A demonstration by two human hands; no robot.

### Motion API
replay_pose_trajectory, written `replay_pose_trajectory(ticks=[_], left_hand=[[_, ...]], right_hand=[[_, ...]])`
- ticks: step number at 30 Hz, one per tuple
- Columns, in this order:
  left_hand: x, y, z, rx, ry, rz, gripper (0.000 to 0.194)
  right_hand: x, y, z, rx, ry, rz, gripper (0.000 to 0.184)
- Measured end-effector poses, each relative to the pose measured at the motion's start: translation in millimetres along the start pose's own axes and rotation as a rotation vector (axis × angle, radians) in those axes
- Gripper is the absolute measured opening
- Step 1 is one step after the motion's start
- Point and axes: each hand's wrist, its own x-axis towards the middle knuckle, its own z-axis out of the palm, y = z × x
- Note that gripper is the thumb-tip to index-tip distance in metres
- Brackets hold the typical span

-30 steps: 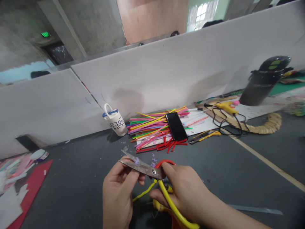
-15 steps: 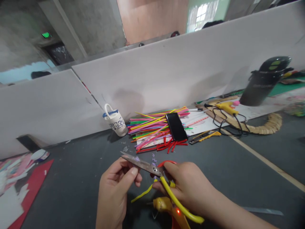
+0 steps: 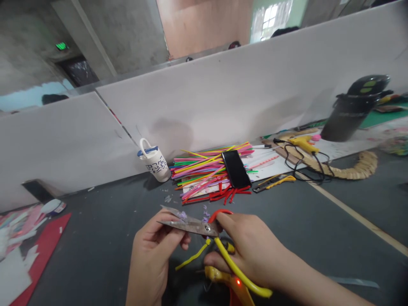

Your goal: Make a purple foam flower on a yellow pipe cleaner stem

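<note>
My right hand (image 3: 245,244) is closed around scissors (image 3: 191,226) with one red and one yellow handle loop. Their blades stand slightly apart, pointing left across my left fingertips. My left hand (image 3: 159,244) is pinched just beneath the blades; what it holds is hidden by fingers and steel. A purple fuzzy tuft (image 3: 183,215) shows between the blades, and more purple bits lie close by. Below the scissors is a yellow fuzzy stem (image 3: 193,258). Under my right hand sits a yellow glue gun (image 3: 219,274) with a red light on.
Colourful pipe cleaners (image 3: 199,170) lie ahead, a black phone (image 3: 236,169) on top. A white mug (image 3: 154,163) stands left of them. Rightward are a utility knife (image 3: 276,182), a second glue gun (image 3: 304,143) with black cord and a dark bottle (image 3: 349,112). Red card (image 3: 52,240) with paper scraps lies left.
The scissor blades have opened apart; the lower blade has swung down over my left fingers. My right fingers have spread with the handles. My left hand has barely moved.
</note>
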Motion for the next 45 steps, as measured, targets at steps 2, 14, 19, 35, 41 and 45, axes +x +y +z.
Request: replay_pose_trajectory(ticks=[2, 14, 19, 35, 41, 45], left_hand=[[0.2, -2.5, -2.4, -0.008, -0.020, 0.012, 0.017], [-0.6, -1.5, 2.5, -0.013, 0.021, 0.010, 0.015], [0.8, -1.5, 3.7, 0.009, 0.038, 0.003, 0.015], [0.1, -2.9, -0.7, 0.040, -0.016, -0.044, 0.009], [1.5, -1.4, 6.4, 0.090, -0.171, -0.186, 0.010], [0.5, -7.3, 13.2, 0.279, -0.270, -0.213, 0.011]], right_hand=[[0.9, -0.3, -0.1, 0.004, -0.003, -0.003, 0.050], [1.2, 0.0, 1.5, -0.006, 0.017, 0.010, 0.050], [0.8, -0.5, 2.4, -0.012, 0.004, 0.040, 0.050], [1.3, 10.6, -2.0, 0.019, 0.196, 0.052, 0.037], [4.3, 6.9, -12.9, 0.587, 0.121, 0.086, 0.013], [7.2, 3.4, -11.4, 0.705, 0.074, 0.068, 0.006]])
